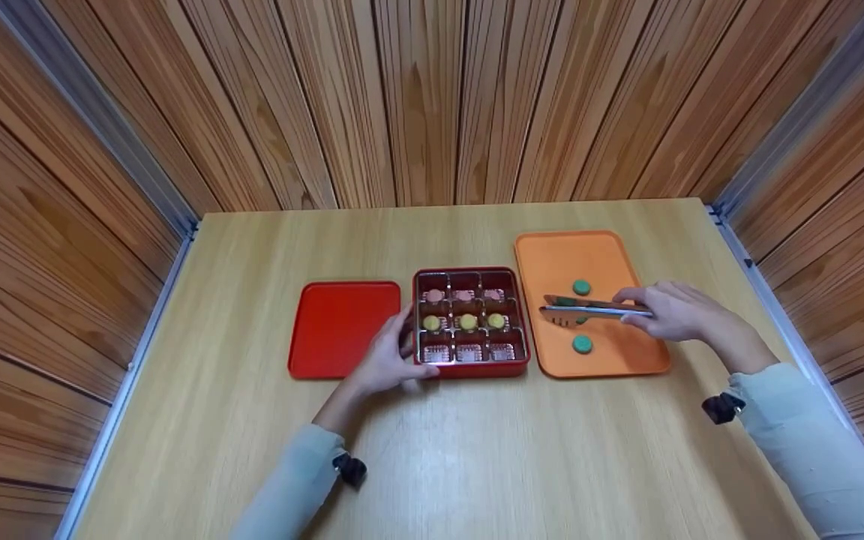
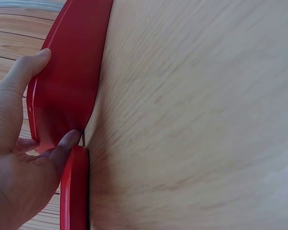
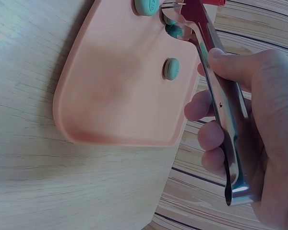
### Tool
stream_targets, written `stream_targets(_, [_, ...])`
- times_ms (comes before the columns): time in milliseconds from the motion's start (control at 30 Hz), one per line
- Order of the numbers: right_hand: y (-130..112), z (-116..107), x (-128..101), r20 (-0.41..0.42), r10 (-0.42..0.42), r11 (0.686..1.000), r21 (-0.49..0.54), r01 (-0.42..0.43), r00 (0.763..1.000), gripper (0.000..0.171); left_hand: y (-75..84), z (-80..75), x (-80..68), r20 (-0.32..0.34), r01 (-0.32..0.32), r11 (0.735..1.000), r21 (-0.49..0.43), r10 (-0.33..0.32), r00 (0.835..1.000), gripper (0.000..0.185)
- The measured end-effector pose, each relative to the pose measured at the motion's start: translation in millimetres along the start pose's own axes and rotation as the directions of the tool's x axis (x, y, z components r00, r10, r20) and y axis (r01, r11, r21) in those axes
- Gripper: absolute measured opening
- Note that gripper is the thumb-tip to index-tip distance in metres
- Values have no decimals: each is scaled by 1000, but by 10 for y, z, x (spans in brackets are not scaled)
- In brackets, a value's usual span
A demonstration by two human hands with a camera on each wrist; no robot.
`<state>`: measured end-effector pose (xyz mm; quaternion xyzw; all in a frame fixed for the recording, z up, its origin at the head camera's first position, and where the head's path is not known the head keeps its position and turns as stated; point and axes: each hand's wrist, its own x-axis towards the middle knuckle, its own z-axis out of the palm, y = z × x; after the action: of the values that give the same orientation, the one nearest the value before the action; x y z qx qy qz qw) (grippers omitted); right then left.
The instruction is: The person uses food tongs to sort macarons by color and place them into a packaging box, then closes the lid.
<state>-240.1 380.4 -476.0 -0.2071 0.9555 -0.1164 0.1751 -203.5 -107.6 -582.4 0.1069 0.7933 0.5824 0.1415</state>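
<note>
A red box (image 1: pixel 477 370) with a clear divided insert stands mid-table. Pink macarons (image 1: pixel 464 295) fill its back row, yellow macarons (image 1: pixel 469 322) the middle one, and the front row shows bare plastic. My left hand (image 1: pixel 388 360) grips its front left corner, thumb on the front wall, fingers along the left side. In my right hand (image 1: pixel 676 309) are metal tongs (image 3: pixel 225 112), their tips spread over the orange tray (image 1: pixel 567 255) around a green macaron (image 3: pixel 174 31). Another green macaron (image 1: pixel 581 287) lies behind the tongs, and a third green macaron (image 1: pixel 582 344) in front.
A flat red lid-like tray (image 1: pixel 338 330) lies just left of the box, beside my left hand. The orange tray sits close to the box's right side. Wood-panelled walls (image 1: pixel 424 105) rise behind the table (image 1: pixel 477 450) and on both sides.
</note>
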Motion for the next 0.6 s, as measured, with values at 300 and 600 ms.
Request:
stream_targets(300, [-3, -68, -19, -19, 3, 1000, 3, -3, 1000, 36, -8, -7, -7, 3, -8, 1000, 3, 8, 1000, 128])
stream_targets(600, [-7, -77, 1, -19, 0, 1000, -10, 0, 1000, 36, -16, -12, 8, 0, -19, 1000, 8, 19, 1000, 129])
